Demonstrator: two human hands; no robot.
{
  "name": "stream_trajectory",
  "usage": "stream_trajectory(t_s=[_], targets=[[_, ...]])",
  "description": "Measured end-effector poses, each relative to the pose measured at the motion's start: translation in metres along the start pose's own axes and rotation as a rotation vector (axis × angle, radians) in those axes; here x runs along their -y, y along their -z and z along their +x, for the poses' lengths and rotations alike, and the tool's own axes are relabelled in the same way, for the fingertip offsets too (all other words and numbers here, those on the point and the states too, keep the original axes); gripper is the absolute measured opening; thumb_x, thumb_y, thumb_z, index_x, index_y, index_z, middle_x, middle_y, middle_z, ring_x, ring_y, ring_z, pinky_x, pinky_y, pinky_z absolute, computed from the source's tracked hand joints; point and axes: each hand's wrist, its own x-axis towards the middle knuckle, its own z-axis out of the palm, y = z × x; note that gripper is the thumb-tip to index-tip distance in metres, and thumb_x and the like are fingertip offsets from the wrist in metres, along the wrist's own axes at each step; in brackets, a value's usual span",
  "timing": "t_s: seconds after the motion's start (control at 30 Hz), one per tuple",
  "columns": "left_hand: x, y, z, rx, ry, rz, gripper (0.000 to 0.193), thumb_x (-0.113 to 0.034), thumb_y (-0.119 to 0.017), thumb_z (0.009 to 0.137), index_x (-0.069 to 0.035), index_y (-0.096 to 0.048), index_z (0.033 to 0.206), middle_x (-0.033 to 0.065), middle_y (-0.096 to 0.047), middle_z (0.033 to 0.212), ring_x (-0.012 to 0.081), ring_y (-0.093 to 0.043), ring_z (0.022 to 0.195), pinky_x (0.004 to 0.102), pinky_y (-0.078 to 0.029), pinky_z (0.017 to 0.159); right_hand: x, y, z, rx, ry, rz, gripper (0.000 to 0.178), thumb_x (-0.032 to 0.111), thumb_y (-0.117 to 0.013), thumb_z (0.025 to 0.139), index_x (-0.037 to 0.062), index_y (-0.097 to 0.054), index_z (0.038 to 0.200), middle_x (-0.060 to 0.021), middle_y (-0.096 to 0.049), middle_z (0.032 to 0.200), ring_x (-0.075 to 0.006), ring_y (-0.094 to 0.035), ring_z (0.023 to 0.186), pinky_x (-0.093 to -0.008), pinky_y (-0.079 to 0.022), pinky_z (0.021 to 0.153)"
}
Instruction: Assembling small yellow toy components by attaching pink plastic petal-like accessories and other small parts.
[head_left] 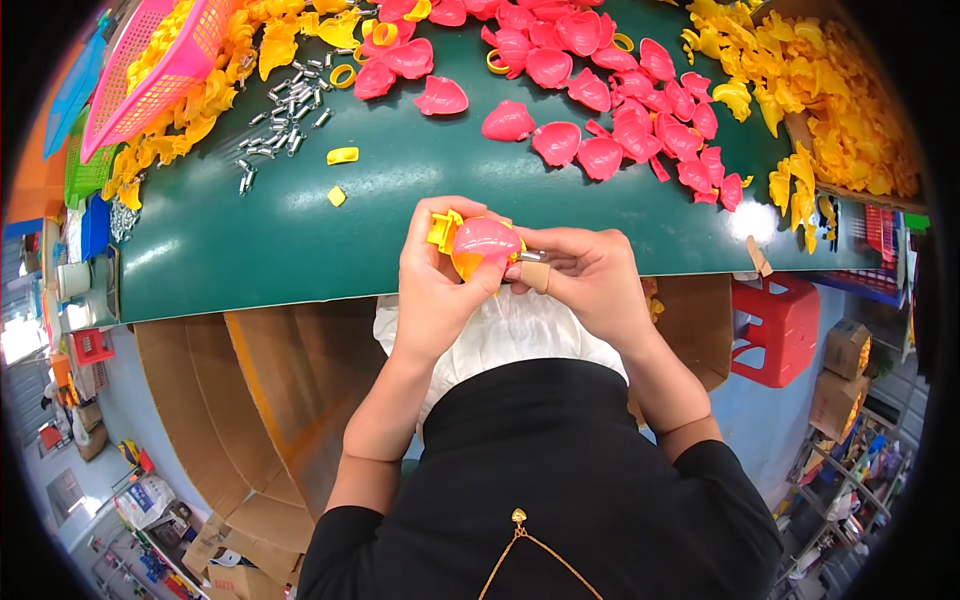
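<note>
Near the front edge of the green table, my left hand [428, 285] is closed around a pink-and-yellow plastic toy piece [485, 238]. Its pink rounded shell faces up, and yellow parts stick out at its left side and below. My right hand [595, 275] pinches a small silver metal cylinder [533, 256] between thumb and fingers, against the piece's right side. A tan strip wraps the right thumb. Whether the cylinder sits inside the piece is hidden by the fingers. Just beyond lie a yellow ring [342, 156] and a small yellow square part [337, 196].
Pink shells [600, 155] spread over the far table [230, 245], with metal cylinders [290, 110] left of them. A pink basket [150, 85] of yellow parts stands far left, a box of yellow pieces [850, 110] far right. Below are a cardboard box [200, 400] and red stool [785, 330].
</note>
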Motion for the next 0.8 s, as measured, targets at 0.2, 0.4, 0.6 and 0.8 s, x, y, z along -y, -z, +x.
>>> stream_trajectory(t_s=[0.2, 0.4, 0.6, 0.8], targets=[[-0.001, -0.002, 0.0, -0.018, -0.021, -0.043, 0.041, 0.007, -0.066, 0.077, -0.004, -0.045, 0.11, 0.0091, -0.059, 0.102, 0.014, -0.06, 0.094, 0.0273, -0.053, 0.079, 0.004, 0.001, -0.005, -0.012, 0.045, 0.009, 0.03, -0.004, -0.069, 0.082, -0.0077, -0.065, 0.112, -0.014, -0.07, 0.099, -0.0166, -0.07, 0.084, -0.026, -0.057, 0.077], [-0.002, -0.008, -0.001, -0.033, -0.018, -0.092, 0.043, 0.007, -0.066, 0.073, -0.005, -0.045, 0.108, 0.0106, -0.059, 0.101, 0.015, -0.06, 0.092, 0.0282, -0.053, 0.079, -0.004, 0.003, -0.007, -0.009, 0.088, 0.123, 0.027, -0.006, -0.067, 0.084, -0.008, -0.065, 0.111, -0.0141, -0.07, 0.099, -0.0166, -0.069, 0.088, -0.0277, -0.056, 0.079], [0.002, -0.01, -0.007, -0.077, -0.071, -0.046, 0.044, 0.014, -0.061, 0.071, -0.005, -0.043, 0.107, 0.0122, -0.059, 0.101, 0.017, -0.06, 0.092, 0.0288, -0.053, 0.08, -0.008, -0.011, -0.01, -0.071, 0.126, 0.111, 0.022, -0.005, -0.066, 0.086, -0.0084, -0.067, 0.107, -0.0142, -0.07, 0.096, -0.0163, -0.068, 0.086, -0.0283, -0.056, 0.079], [-0.004, -0.007, -0.009, 0.017, 0.029, -0.074, 0.049, -0.007, -0.059, 0.088, 0.0, -0.038, 0.132, 0.0171, -0.059, 0.118, 0.0241, -0.059, 0.11, 0.0366, -0.053, 0.087, 0.018, 0.024, 0.001, 0.041, -0.014, -0.027, 0.02, 0.002, -0.066, 0.089, -0.0079, -0.067, 0.106, -0.0119, -0.07, 0.094, -0.0155, -0.068, 0.087, -0.0285, -0.057, 0.079]])
